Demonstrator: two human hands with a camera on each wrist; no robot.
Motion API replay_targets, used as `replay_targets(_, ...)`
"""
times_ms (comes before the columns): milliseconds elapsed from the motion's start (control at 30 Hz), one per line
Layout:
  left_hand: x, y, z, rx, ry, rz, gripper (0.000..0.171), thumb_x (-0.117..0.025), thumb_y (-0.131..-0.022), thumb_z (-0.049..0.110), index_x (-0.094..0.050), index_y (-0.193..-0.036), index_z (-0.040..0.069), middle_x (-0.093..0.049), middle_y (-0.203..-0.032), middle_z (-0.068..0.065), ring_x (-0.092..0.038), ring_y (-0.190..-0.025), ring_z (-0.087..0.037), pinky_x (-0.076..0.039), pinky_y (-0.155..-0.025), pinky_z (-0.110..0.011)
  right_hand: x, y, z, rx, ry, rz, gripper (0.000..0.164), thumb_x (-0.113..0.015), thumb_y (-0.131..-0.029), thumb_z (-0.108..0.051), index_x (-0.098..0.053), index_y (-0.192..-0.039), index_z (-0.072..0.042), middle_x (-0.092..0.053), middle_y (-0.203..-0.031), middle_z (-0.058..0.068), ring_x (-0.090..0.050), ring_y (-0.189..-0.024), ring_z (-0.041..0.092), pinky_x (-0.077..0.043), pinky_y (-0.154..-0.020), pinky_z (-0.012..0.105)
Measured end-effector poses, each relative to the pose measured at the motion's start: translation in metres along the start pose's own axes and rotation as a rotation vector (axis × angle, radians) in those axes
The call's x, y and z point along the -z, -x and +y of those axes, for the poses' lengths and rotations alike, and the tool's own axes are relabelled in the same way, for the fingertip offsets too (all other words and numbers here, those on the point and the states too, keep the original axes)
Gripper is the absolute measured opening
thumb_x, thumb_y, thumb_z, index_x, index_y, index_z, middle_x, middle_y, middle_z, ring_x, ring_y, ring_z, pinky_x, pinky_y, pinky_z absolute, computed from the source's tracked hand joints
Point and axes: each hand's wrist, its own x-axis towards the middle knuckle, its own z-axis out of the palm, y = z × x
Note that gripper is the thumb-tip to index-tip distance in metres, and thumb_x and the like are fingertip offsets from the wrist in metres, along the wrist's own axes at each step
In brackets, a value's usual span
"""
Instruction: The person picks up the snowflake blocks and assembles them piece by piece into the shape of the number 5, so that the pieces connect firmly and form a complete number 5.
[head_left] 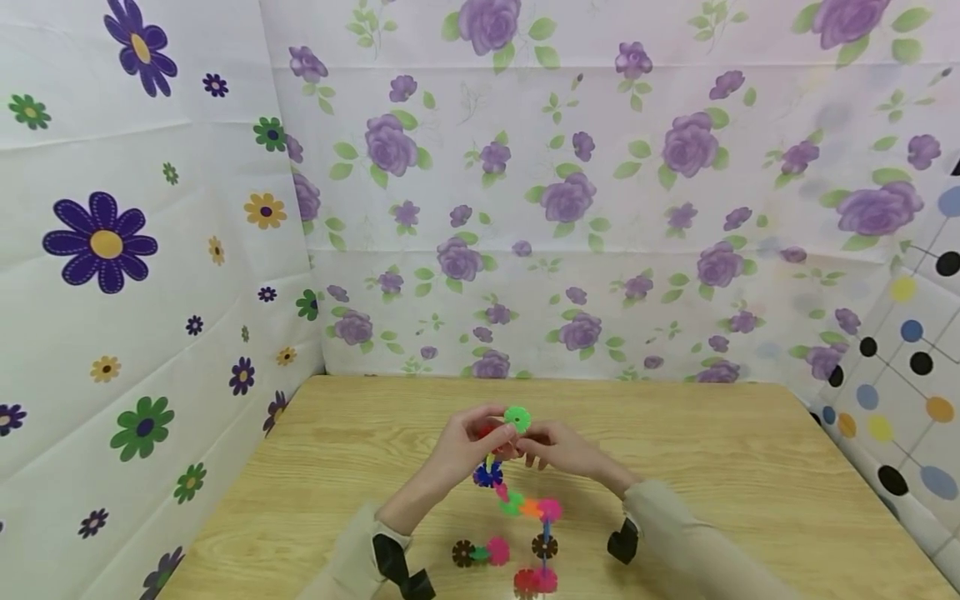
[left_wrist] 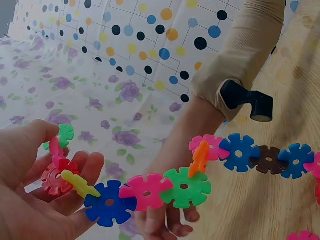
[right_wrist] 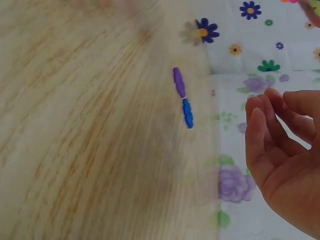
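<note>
My left hand (head_left: pixel 467 447) holds one end of a long chain of slotted, flower-shaped plastic discs, its thumb pinching near the green end disc (head_left: pixel 517 419). In the left wrist view, pink, red and yellow discs follow by the fingers, then a blue disc (left_wrist: pixel 110 204), a pink disc (left_wrist: pixel 135 189) and a green disc (left_wrist: pixel 192 197). The chain bends on through orange, pink, blue and brown discs towards my body. Close beside its held end is my right hand (head_left: pixel 566 450). In the right wrist view its fingers curve loosely with nothing between them.
A short row of linked discs, with a brown disc (head_left: pixel 463 553) and a pink disc (head_left: pixel 498 550), lies on the wooden table (head_left: pixel 360 433) left of the chain. In the right wrist view, a purple disc (right_wrist: pixel 179 82) and a blue disc (right_wrist: pixel 187 113) appear edge-on. Patterned cloth walls surround the table.
</note>
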Motion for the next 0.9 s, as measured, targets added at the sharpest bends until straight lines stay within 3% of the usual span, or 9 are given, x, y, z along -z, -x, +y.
replay_targets(100,0.002,0.002,0.0,-0.009,-0.012,0.01,0.033,-0.058,-0.098,0.019,-0.058,-0.124,-0.002,-0.062,-0.106,-0.037,-0.067,-0.077,-0.007,-0.058,-0.075,-0.025,-0.007,-0.007,0.006,0.01,0.046,-0.012,0.024,-0.05,-0.102,-0.028,-0.069,-0.108,-0.014,-0.068,-0.098,0.022,-0.064,-0.083,0.038,-0.058,-0.066,0.038)
replay_targets(233,0.005,0.004,0.0,-0.009,-0.056,0.031,0.033,-0.058,-0.098,0.019,-0.059,-0.123,-0.002,-0.066,-0.104,-0.031,-0.067,-0.079,-0.009,-0.056,-0.073,-0.023,-0.018,-0.016,0.016,0.044,0.141,-0.014,0.023,-0.051,-0.102,-0.025,-0.07,-0.111,-0.016,-0.071,-0.104,0.011,-0.066,-0.09,0.024,-0.055,-0.073,0.026)
replay_targets(400,0.009,0.005,-0.001,-0.002,-0.069,0.047,0.033,-0.058,-0.098,0.019,-0.058,-0.124,-0.001,-0.067,-0.104,-0.028,-0.067,-0.08,-0.009,-0.056,-0.074,-0.023,-0.03,-0.026,0.022,0.052,0.225,-0.038,0.019,-0.053,-0.101,-0.021,-0.068,-0.112,-0.015,-0.07,-0.109,0.003,-0.063,-0.095,0.011,-0.052,-0.079,0.023)
replay_targets(500,0.009,0.005,-0.001,-0.007,-0.065,0.051,0.033,-0.058,-0.098,0.018,-0.057,-0.125,-0.001,-0.067,-0.103,-0.029,-0.067,-0.079,-0.008,-0.056,-0.074,-0.024,-0.035,-0.032,0.023,0.053,0.236,-0.083,0.014,-0.056,-0.098,-0.013,-0.068,-0.1,-0.005,-0.069,-0.098,0.008,-0.059,-0.081,0.006,-0.049,-0.069,0.02)
replay_targets(600,0.009,0.005,0.0,-0.012,-0.053,0.052,0.034,-0.057,-0.098,0.018,-0.056,-0.127,0.0,-0.066,-0.101,-0.029,-0.067,-0.077,-0.007,-0.056,-0.073,-0.023,-0.04,-0.038,0.025,0.119,0.284,-0.145,0.018,-0.055,-0.094,-0.002,-0.063,-0.079,0.003,-0.061,-0.078,0.011,-0.045,-0.063,0.001,-0.039,-0.059,0.016)
replay_targets(700,0.008,0.005,0.0,-0.021,-0.023,0.046,0.032,-0.057,-0.099,0.018,-0.057,-0.124,-0.001,-0.067,-0.097,-0.025,-0.066,-0.075,-0.008,-0.056,-0.073,-0.022,-0.043,-0.04,0.027,0.211,0.391,-0.192,0.03,-0.053,-0.094,-0.001,-0.054,-0.064,-0.001,-0.047,-0.064,0.006,-0.034,-0.056,0.002,-0.031,-0.057,0.016)
replay_targets(800,0.007,0.004,0.0,-0.027,0.001,0.036,0.029,-0.056,-0.099,0.018,-0.058,-0.118,-0.003,-0.067,-0.089,-0.011,-0.066,-0.074,-0.009,-0.056,-0.073,-0.023,-0.043,-0.036,0.025,0.246,0.544,-0.211,0.031,-0.053,-0.097,-0.009,-0.053,-0.066,-0.007,-0.045,-0.063,0.002,-0.037,-0.063,0.007,-0.033,-0.071,0.024)
replay_targets(900,0.006,0.004,0.001,-0.018,0.009,0.038,0.028,-0.056,-0.099,0.019,-0.058,-0.115,-0.004,-0.065,-0.083,0.003,-0.064,-0.073,-0.01,-0.055,-0.073,-0.024,-0.039,-0.028,0.018,0.205,0.64,-0.225,0.02,-0.055,-0.098,-0.015,-0.072,-0.089,-0.009,-0.068,-0.093,0.005,-0.056,-0.091,0.013,-0.042,-0.093,0.037)
